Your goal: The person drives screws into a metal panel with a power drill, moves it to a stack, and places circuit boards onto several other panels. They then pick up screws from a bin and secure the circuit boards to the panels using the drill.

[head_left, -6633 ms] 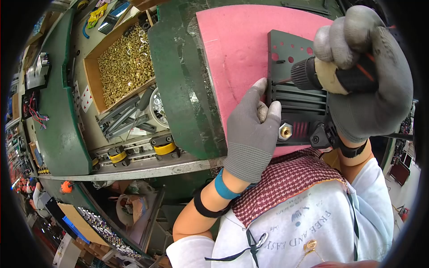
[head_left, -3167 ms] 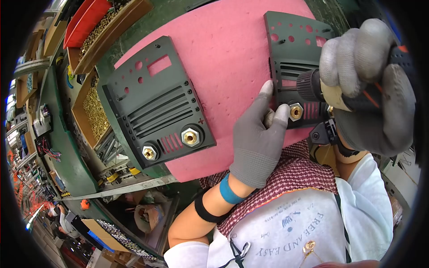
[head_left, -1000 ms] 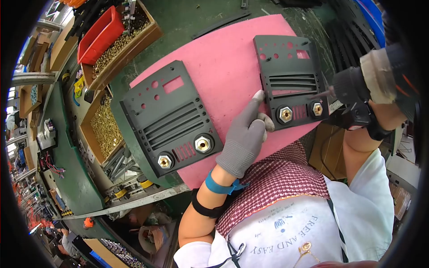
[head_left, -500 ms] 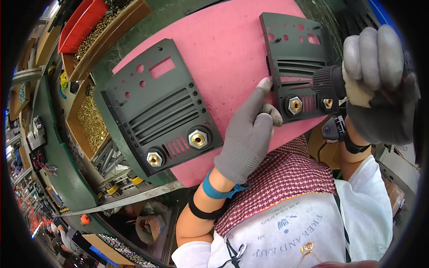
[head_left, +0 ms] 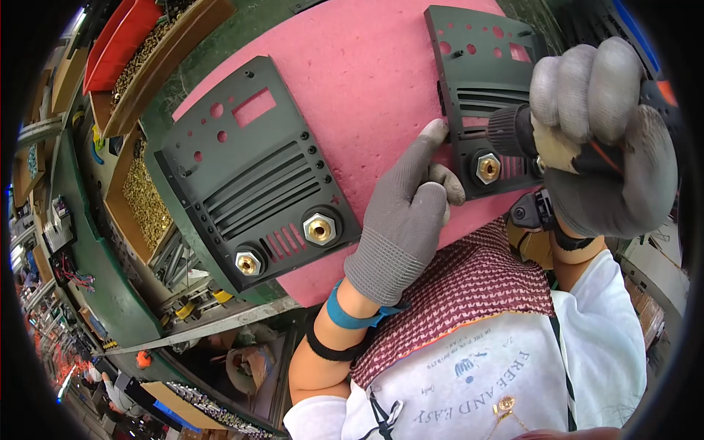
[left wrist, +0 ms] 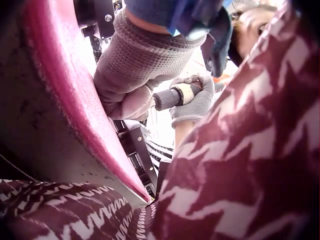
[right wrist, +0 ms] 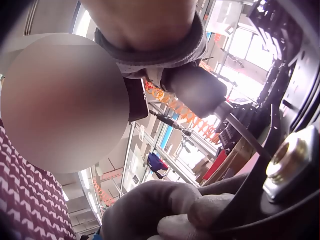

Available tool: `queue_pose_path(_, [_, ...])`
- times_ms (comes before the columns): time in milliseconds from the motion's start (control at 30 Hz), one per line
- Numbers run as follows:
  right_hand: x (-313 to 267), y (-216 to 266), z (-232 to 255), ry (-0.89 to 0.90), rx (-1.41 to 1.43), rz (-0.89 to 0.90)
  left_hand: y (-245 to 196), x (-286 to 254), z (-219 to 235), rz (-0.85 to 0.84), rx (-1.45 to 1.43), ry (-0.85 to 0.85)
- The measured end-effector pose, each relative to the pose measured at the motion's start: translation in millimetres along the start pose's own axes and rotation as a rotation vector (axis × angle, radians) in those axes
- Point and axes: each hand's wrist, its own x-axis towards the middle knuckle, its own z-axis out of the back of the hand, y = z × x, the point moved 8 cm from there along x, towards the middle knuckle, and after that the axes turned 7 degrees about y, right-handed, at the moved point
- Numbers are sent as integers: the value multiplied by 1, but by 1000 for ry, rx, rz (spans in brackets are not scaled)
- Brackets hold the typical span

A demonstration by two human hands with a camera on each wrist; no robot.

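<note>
In the head view, a dark panel (head_left: 480, 70) with two brass-centred hex nuts (head_left: 488, 168) lies at the right of a pink mat (head_left: 367, 81). My left hand (head_left: 403, 205) rests at its left edge, index finger extended against the side and other fingers bent. My right hand (head_left: 605, 139) grips a black power screwdriver (head_left: 510, 132), its bit low over the panel's left part; the tip's contact is unclear. In the right wrist view, the bit (right wrist: 245, 132) runs down behind a brass nut (right wrist: 282, 160). A second panel (head_left: 257, 176) lies untouched at left.
Beyond the mat's left side are a red bin (head_left: 117, 44), a wooden box (head_left: 143, 194) of small brass parts and metal strips (head_left: 176, 260). The bench's metal edge (head_left: 242, 315) runs below them. Dark parts lie at the far right.
Since a second ago, my right hand has brought the screwdriver leftward, from beside the right panel to over it. My left hand has stayed at the panel's edge. The head view has shifted.
</note>
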Motion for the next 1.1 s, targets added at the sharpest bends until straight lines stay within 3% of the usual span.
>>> queue_pose_path(200, [-1,6,2,16,44,169,0,0,1,3,-1,-6])
queue_pose_path(300, [-3,-9,6,-29,-22,-100,-2,0,1,11,-7,-3])
queue_pose_path(400, [-6,-4,9,-11,23,27,-1,0,0,13,-17,-6])
queue_pose_path(533, [5,-5,-13,69,-1,-2,-2,1,-1,-48,20,0])
queue_pose_path(667, [-2,-11,-7,-3,-53,-69,1,-2,-1,-50,14,-50])
queue_pose_path(767, [-2,-11,-3,-2,-26,-35,-7,-9,7,-66,-13,-175])
queue_pose_path(833, [1,-9,-9,11,15,-6,-20,-15,11,-91,-214,-142])
queue_pose_path(933, [8,-9,-8,-183,-66,-74,-70,-37,9,-131,-108,-78])
queue_pose_path(1033, [7,-5,-9,-379,-58,-126,-107,-46,-2,-333,-69,-82])
queue_pose_path(1100, [9,-1,-8,-366,-134,-174,-123,-49,-10,-411,-23,-40])
